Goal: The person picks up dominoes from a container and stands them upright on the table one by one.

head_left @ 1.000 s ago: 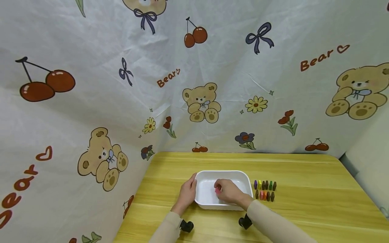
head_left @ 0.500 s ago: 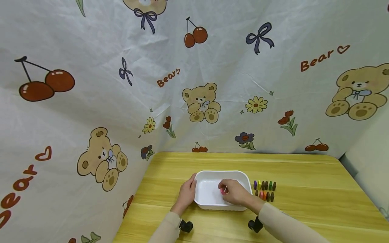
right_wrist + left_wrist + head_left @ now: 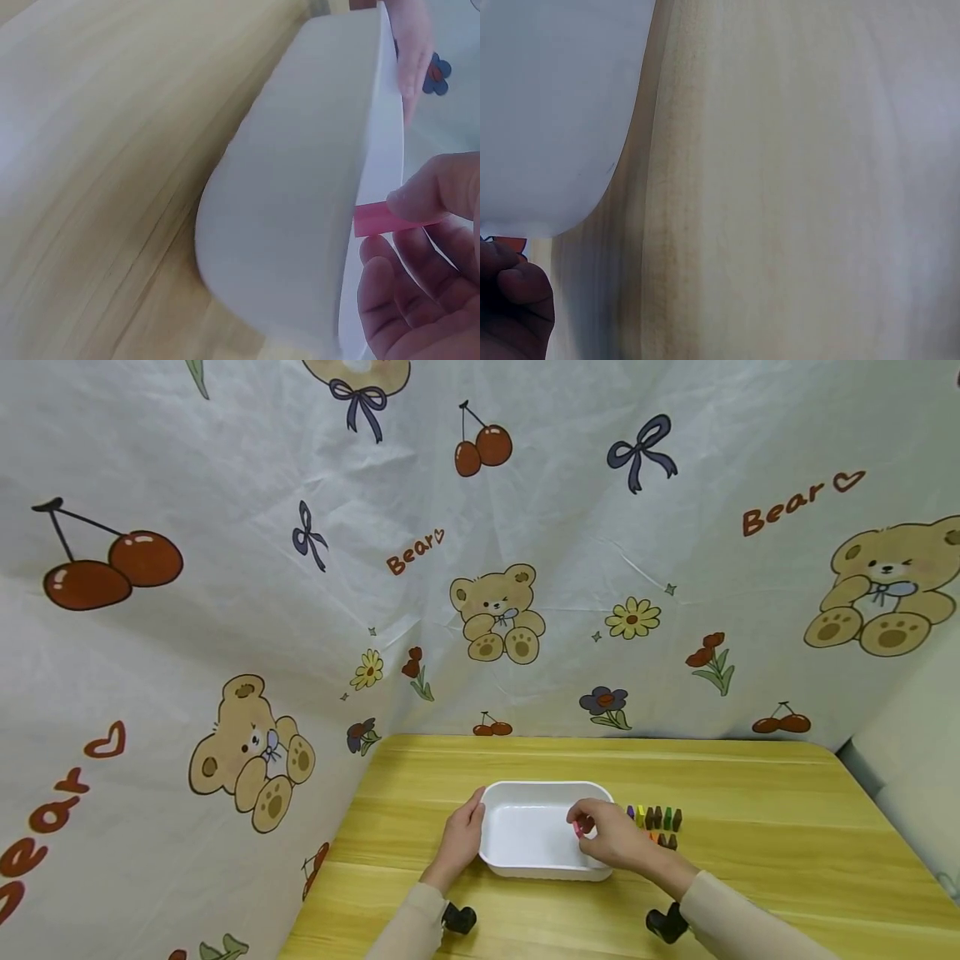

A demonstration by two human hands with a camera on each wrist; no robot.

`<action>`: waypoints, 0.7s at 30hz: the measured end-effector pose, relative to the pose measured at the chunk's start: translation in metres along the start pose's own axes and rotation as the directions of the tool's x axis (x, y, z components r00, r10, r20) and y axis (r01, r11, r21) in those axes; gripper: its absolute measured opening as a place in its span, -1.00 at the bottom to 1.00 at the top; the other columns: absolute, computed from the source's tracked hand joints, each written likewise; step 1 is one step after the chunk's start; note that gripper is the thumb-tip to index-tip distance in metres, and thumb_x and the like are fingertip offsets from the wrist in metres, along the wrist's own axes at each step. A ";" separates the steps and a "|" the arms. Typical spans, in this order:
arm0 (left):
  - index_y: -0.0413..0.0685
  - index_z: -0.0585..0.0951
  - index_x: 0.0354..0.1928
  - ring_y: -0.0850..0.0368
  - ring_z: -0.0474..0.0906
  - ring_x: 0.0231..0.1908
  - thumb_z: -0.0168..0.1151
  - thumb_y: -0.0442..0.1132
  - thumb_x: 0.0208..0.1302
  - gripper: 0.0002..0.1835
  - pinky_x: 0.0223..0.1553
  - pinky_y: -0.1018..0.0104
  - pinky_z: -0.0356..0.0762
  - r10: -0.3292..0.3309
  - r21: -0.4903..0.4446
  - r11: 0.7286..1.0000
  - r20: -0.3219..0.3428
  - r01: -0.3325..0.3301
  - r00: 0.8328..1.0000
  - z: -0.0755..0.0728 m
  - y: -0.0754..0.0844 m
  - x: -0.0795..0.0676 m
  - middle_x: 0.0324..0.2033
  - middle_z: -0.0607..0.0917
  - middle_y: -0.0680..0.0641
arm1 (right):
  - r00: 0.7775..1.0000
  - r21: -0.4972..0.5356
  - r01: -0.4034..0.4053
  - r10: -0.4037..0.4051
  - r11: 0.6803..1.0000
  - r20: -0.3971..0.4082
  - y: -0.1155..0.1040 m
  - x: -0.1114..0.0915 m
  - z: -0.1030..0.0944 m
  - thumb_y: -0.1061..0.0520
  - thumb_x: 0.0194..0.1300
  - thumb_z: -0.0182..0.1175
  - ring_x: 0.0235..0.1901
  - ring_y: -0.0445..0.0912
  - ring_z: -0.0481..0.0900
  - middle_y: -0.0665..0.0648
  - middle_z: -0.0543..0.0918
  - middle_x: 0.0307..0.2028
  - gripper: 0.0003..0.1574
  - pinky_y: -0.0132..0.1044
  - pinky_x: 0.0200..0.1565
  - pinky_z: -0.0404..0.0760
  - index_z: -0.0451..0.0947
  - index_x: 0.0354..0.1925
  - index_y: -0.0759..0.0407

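Observation:
In the head view a white rectangular plastic tray (image 3: 521, 839) sits on the table, with no pieces visible on its floor. My left hand (image 3: 461, 839) grips its left end, thumb at the rim. Over the tray's right end, my right hand (image 3: 617, 838) pinches a small pink block (image 3: 377, 219) between thumb and fingers. The right wrist view shows this block as a narrow bar, level with the tray's rim. Part of the block is hidden by the fingers. In the left wrist view, curled fingers (image 3: 526, 289) show beside the tray's outer wall.
Several small upright blocks (image 3: 658, 817) in purple, yellow, brown and green form a row right of the tray. A nearer row of blocks (image 3: 663, 841) is partly hidden by the right hand. Wood-grain table (image 3: 780, 852) surrounds them. A bear-print cloth (image 3: 570, 552) hangs behind.
My right hand has moved right, from the tray's middle to its right end, carrying the pink block. The left hand has stayed on the tray.

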State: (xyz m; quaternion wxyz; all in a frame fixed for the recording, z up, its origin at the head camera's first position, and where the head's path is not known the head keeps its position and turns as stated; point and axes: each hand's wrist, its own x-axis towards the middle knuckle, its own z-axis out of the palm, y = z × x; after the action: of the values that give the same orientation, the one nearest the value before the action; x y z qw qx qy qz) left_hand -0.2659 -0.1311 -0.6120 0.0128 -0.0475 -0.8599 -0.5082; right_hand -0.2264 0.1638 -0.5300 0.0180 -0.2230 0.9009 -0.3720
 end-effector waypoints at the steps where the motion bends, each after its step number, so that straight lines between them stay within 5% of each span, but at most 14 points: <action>1: -0.04 0.38 0.53 -0.21 0.33 0.48 -0.10 -0.12 0.67 -0.51 0.49 -0.16 0.34 0.000 -0.001 1.000 -0.002 0.000 1.000 0.000 0.000 0.000 0.47 0.43 -0.17 | 1.000 0.005 -0.004 0.004 1.000 0.001 0.002 -0.002 -0.002 0.37 0.05 0.39 -0.28 -0.09 0.58 0.01 0.62 -0.32 -0.68 -0.34 -0.28 0.63 0.61 -0.18 0.20; 12: -0.06 0.40 0.51 -0.22 0.32 0.48 -0.10 -0.09 0.68 -0.51 0.50 -0.17 0.32 -0.001 -0.018 1.000 -0.012 0.001 1.000 0.000 -0.002 -0.001 0.46 0.44 -0.19 | 0.992 0.003 -0.121 0.121 0.993 -0.035 0.025 -0.023 -0.026 0.39 0.08 0.38 -0.23 -0.07 0.58 0.03 0.64 -0.28 -0.67 -0.36 -0.27 0.62 0.62 -0.14 0.22; 21: -0.01 0.39 0.52 -0.19 0.31 0.49 -0.10 -0.08 0.67 -0.50 0.50 -0.15 0.32 0.003 -0.013 1.000 -0.001 -0.003 1.000 0.001 -0.001 -0.001 0.48 0.43 -0.15 | 0.989 0.014 -0.104 0.105 0.994 -0.106 0.035 -0.037 -0.042 0.36 0.14 0.39 -0.28 -0.10 0.58 0.04 0.66 -0.28 -0.72 -0.40 -0.33 0.57 0.62 -0.17 0.18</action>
State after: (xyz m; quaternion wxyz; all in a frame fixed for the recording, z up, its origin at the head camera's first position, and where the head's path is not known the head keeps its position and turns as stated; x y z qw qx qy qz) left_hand -0.2652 -0.1310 -0.6136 0.0136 -0.0486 -0.8565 -0.5136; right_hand -0.2148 0.2285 -0.5284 -0.0095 -0.1551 0.9094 -0.3859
